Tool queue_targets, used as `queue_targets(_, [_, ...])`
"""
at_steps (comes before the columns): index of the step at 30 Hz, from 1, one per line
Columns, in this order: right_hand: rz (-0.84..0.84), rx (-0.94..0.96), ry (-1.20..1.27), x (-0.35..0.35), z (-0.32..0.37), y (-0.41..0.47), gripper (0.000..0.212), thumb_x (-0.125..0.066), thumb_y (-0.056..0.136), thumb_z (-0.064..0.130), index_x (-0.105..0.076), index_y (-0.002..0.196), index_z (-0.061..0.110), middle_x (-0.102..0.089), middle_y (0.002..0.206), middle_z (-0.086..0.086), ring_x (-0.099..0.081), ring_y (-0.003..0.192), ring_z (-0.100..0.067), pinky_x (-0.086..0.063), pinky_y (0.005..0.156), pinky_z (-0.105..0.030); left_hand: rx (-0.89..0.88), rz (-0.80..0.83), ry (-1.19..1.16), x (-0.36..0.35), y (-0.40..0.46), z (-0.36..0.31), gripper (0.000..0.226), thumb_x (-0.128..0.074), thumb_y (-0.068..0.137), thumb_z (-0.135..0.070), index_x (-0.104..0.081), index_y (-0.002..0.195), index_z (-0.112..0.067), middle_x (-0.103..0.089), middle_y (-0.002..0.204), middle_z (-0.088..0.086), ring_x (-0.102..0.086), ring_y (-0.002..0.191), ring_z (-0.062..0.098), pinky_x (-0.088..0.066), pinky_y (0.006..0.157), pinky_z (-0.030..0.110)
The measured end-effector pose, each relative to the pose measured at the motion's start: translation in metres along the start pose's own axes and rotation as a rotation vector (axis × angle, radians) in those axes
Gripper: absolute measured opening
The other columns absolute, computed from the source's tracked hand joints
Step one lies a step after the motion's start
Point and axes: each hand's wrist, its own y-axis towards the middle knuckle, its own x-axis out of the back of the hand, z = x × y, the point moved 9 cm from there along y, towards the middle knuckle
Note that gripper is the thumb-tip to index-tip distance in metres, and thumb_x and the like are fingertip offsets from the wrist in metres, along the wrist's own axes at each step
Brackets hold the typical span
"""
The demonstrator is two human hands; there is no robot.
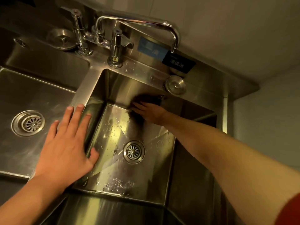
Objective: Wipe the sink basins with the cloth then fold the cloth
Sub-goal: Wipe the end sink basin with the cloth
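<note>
A dark cloth (pixel 146 101) is pressed against the back wall of the right basin (pixel 113 168) by the right hand (pixel 149 111), whose fingers are stretched flat over it; the cloth is blurred and its edges cannot be made out clearly. The left hand (pixel 68 143) is laid flat, fingers spread, on the divider (pixel 84 88) between the two basins, nothing being held by it. Water droplets are scattered over the floor of the right basin around its drain (pixel 134 151). The left basin (pixel 19 88) is seen with its own drain (pixel 28 123). A faucet (pixel 138 23) is swung over the back rim, and a round plug (pixel 175 84) is set on that rim just above the cloth.
</note>
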Motion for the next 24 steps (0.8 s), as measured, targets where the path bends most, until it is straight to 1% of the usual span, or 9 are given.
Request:
queue_targets(4, [-0.218,-0.120,0.115,0.080,-0.022,0.065,0.043,-0.033,0.107,0.021,-0.056,0.141,0.010,-0.019,0.167,-0.014,-0.014,0.154,-0.041,-0.012,0.125,-0.052,0.006,0.007,0.017,0.000,-0.001,0.000,0.094,-0.048,0.082,-0.055,-0.033,0.161,-0.008,-0.009,0.175,0.013,-0.003,0.163,0.029,-0.023,0.125,0.059])
queue_targets(6, [-0.274,-0.213,0.237,0.092,-0.022,0.072,0.048,-0.024,0.107,0.020,-0.053,0.143,0.006,-0.028,0.164,-0.016,-0.020,0.152,-0.043,-0.018,0.123,-0.053,0.008,0.018,0.018,0.001,-0.001,0.000,0.093,-0.048,0.083,-0.055,-0.033,0.161,-0.008,-0.007,0.175,0.012,-0.002,0.163,0.029,-0.023,0.126,0.059])
queue_targets(7, [-0.284,-0.269,0.311,0.089,-0.020,0.071,0.047,-0.025,0.108,0.021,-0.049,0.146,0.007,-0.027,0.164,-0.016,-0.020,0.152,-0.042,-0.021,0.121,-0.053,0.012,0.028,0.020,0.002,-0.001,0.000,0.092,-0.048,0.083,-0.055,-0.032,0.162,-0.009,-0.007,0.175,0.013,-0.002,0.163,0.029,-0.023,0.126,0.059])
queue_targets(9, [-0.268,-0.387,0.475,0.069,-0.012,0.062,0.047,-0.039,0.106,0.024,-0.043,0.152,0.012,-0.021,0.167,-0.011,-0.017,0.154,-0.037,-0.026,0.120,-0.053,0.023,0.046,0.024,0.003,-0.001,0.000,0.093,-0.049,0.083,-0.053,-0.031,0.162,-0.008,-0.006,0.175,0.013,-0.002,0.163,0.030,-0.024,0.126,0.059])
queue_targets(11, [-0.196,-0.466,0.651,0.039,0.001,0.049,0.054,-0.047,0.104,0.027,-0.035,0.156,0.018,-0.012,0.170,-0.005,-0.011,0.155,-0.034,-0.024,0.121,-0.054,0.029,0.054,0.025,0.004,-0.001,-0.001,0.093,-0.050,0.083,-0.053,-0.030,0.163,-0.008,-0.005,0.175,0.013,-0.002,0.163,0.030,-0.024,0.126,0.058])
queue_targets(14, [-0.071,-0.526,0.826,-0.011,0.021,0.030,0.057,-0.037,0.107,0.022,-0.020,0.161,0.025,-0.005,0.171,0.000,-0.009,0.155,-0.034,-0.017,0.122,-0.055,0.036,0.070,0.032,0.004,-0.001,-0.001,0.094,-0.050,0.083,-0.054,-0.028,0.164,-0.010,-0.002,0.176,0.012,0.000,0.163,0.029,-0.023,0.127,0.057])
queue_targets(17, [0.003,-0.651,0.960,-0.047,0.036,0.018,0.064,-0.038,0.103,0.011,-0.018,0.162,0.028,-0.005,0.170,0.001,-0.013,0.153,-0.035,-0.025,0.119,-0.052,0.041,0.075,0.026,0.003,-0.001,-0.001,0.094,-0.050,0.084,-0.054,-0.026,0.164,-0.012,0.001,0.176,0.010,0.003,0.163,0.028,-0.020,0.128,0.056])
queue_targets(20, [-0.004,-0.805,1.129,-0.058,0.050,0.021,0.062,-0.040,0.105,0.015,-0.018,0.162,0.027,-0.001,0.171,0.004,-0.012,0.153,-0.035,-0.033,0.115,-0.050,0.044,0.070,0.023,0.003,-0.001,-0.001,0.093,-0.050,0.085,-0.054,-0.025,0.165,-0.013,0.003,0.176,0.008,0.006,0.163,0.026,-0.018,0.128,0.055])
queue_targets(24, [-0.099,-0.927,1.272,-0.041,0.064,0.043,0.067,-0.049,0.104,0.027,-0.017,0.162,0.022,-0.003,0.171,0.003,-0.016,0.152,-0.034,-0.025,0.120,-0.050,0.050,0.067,0.024,0.001,-0.002,0.000,0.094,-0.051,0.085,-0.054,-0.024,0.165,-0.013,0.003,0.176,0.006,0.006,0.163,0.025,-0.017,0.128,0.054])
